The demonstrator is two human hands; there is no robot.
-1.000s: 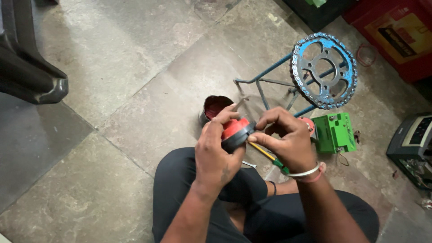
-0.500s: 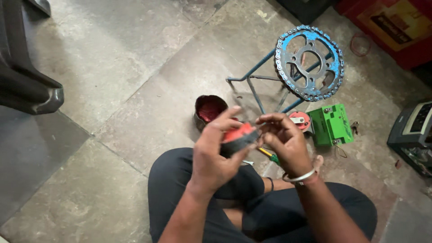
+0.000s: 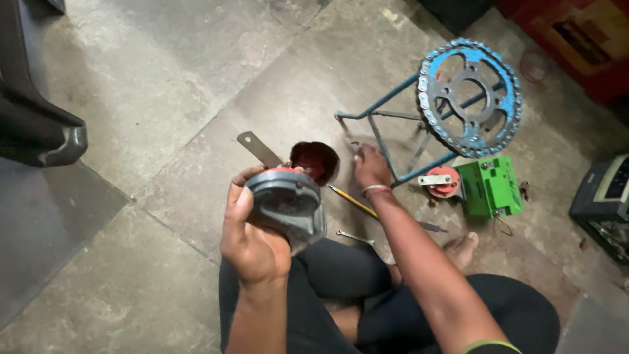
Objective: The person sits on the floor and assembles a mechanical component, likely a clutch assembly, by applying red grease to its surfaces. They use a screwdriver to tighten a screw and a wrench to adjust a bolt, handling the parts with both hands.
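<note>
My left hand (image 3: 252, 239) grips a round grey horn-like part (image 3: 287, 204) and holds it up over my lap, its flat metal bracket (image 3: 259, 149) sticking up to the left. My right hand (image 3: 371, 166) is stretched forward with its fingertips down on the floor, beside the foot of a blue metal stand (image 3: 386, 147). I cannot see whether those fingers have picked anything up. Between my hands a dark red cup-shaped piece (image 3: 315, 160) sits on the floor. A yellow-handled screwdriver (image 3: 352, 200) lies under my right forearm, and a small spanner (image 3: 355, 236) lies by my knee.
A blue sprocket with a chain (image 3: 469, 98) rests on the stand. A red round horn (image 3: 443, 181) and a green battery (image 3: 491, 187) lie to the right, near my bare foot (image 3: 462, 248). A black device (image 3: 603, 196) is at the right edge, a red box (image 3: 576, 39) top right, and a black vehicle part (image 3: 39, 124) on the left.
My right hand has let go of the part and the screwdriver and reached forward to the floor. The left hand has turned the part, so its grey side now faces me.
</note>
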